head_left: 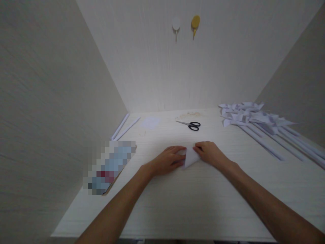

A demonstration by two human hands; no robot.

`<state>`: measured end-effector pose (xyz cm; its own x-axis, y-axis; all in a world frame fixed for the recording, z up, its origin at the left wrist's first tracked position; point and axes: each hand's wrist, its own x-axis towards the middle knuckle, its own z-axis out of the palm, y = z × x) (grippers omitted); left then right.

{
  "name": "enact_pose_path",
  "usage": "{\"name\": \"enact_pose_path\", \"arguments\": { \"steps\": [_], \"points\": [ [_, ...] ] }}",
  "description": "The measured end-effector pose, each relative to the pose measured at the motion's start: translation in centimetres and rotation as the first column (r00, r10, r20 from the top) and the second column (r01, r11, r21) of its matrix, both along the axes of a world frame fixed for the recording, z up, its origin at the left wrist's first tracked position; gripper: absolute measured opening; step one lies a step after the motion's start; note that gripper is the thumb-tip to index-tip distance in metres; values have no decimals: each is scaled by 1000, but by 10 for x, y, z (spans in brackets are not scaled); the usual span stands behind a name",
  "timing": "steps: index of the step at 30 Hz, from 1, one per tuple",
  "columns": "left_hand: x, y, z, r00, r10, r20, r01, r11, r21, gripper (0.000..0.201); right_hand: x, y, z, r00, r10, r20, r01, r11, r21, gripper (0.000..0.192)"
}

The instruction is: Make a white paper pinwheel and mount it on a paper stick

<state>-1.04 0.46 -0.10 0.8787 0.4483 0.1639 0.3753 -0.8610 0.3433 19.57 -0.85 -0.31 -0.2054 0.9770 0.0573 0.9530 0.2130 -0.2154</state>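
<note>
Pale desk (177,210) w/ walls round it; left hand (169,160) & right hand (209,153) pressed flat on folded paper (191,157) btwn them, scissors (190,125) just beyond, pinwheels (256,122) far right of right hand

Both hands (167,160) (209,153) pressing folded paper (191,158), table (203,203).

folded paper (191,157): edges under both hands | pixelated box (109,166): unreadable | forearms: cut off below

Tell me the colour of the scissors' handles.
Black, seen in the head view: the scissors lie on the table.
</note>
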Motion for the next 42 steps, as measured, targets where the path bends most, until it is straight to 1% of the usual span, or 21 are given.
{"name": "enact_pose_path", "arguments": {
  "steps": [3,6,12,23,36,42],
  "points": [
    [1,-1,2,1000,3,-6,-3,1000,-9,33,-4,-2,2,997,-31,75,30,999,19,31],
    [1,-1,3,1000,6,-10,-6,1000,-15,33,-5,-1,4,993,-56,103,54,998,22,31],
    [3,0,4,1000,-12,-2,12,1000,-12,29,-7,-1,3,990,-75,117,73,997,18,31],
    [2,3,1,999,-37,-16,37,999,22,27,-8,0,3,985,-94,143,96,995,-6,33],
    [2,2,2,999,-37,-22,38,999,17,25,-9,0,4,985,-79,151,79,997,9,33],
    [3,6,2,998,-57,-32,58,998,26,27,-9,0,4,983,-84,165,81,996,25,33]
  ]
}}
